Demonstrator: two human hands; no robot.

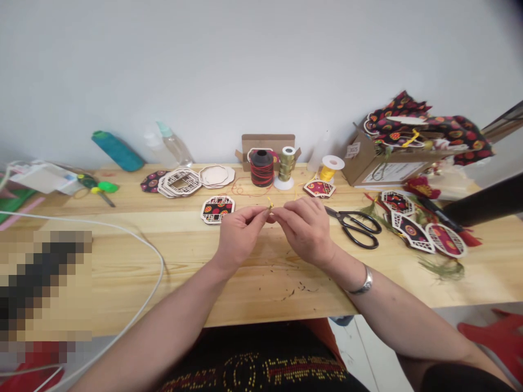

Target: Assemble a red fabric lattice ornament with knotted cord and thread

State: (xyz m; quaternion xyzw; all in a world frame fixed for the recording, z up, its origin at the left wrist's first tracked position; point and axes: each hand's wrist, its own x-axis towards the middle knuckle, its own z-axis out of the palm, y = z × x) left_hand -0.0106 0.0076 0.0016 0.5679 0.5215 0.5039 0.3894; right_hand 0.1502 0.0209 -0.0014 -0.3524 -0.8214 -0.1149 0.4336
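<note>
Over the middle of the wooden table (180, 283), my left hand (241, 234) and my right hand (307, 228) meet at the fingertips. Both pinch a small piece of yellow cord (270, 203), whose end sticks up between them. Most of it is hidden by the fingers. Just behind my left hand lies a patterned ornament (216, 210) with a pale cut-out frame. Black-handled scissors (357, 226) rest beside my right hand. Farther back, a spool of yellow cord (328, 170) stands behind a pentagonal red ornament (320, 188).
A black-and-red thread cone (262, 167) and a gold thread spool (287, 166) stand near the wall. Wooden frames (180, 182) are stacked to their left. A cardboard box (379, 163) holds patterned fabric at right. Finished-looking ornaments (445, 239) lie before it. A white cable (157, 261) crosses the left side.
</note>
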